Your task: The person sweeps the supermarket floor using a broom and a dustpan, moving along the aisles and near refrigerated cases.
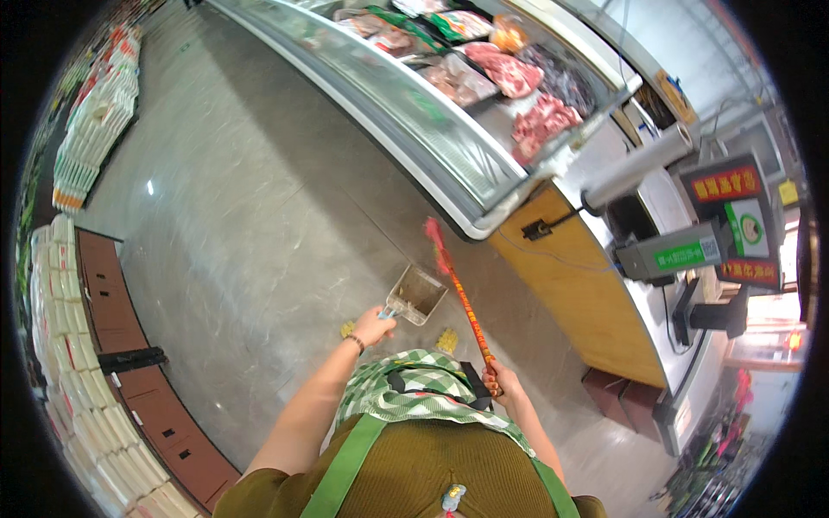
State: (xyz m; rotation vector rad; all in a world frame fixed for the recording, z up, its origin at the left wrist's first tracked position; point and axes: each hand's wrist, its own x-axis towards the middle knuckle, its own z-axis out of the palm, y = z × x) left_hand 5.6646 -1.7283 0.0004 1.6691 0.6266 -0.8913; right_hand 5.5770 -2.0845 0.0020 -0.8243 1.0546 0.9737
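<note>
In front of my body, my left hand (374, 326) is closed round the light blue handle of a dustpan (420, 293). The dustpan is a grey, squarish scoop, and some brownish dirt seems to lie in it. My right hand (506, 380) grips the lower end of a broom (469, 312), which has a red-orange printed stick. The stick slants away from me to a pink-red head (438, 246), low over the grey floor, just right of the dustpan. Whether the head touches the floor I cannot tell. Yellow shoe tips show below the dustpan.
A glass-fronted meat display case (397, 129) runs diagonally across the far side. To the right stands a wood-panelled counter (570, 293) with a screen (673, 255) and scale. Stacked white bags (82, 345) rest beside brown cabinets (112, 293) on the left; more packages (99, 121) stand farther back.
</note>
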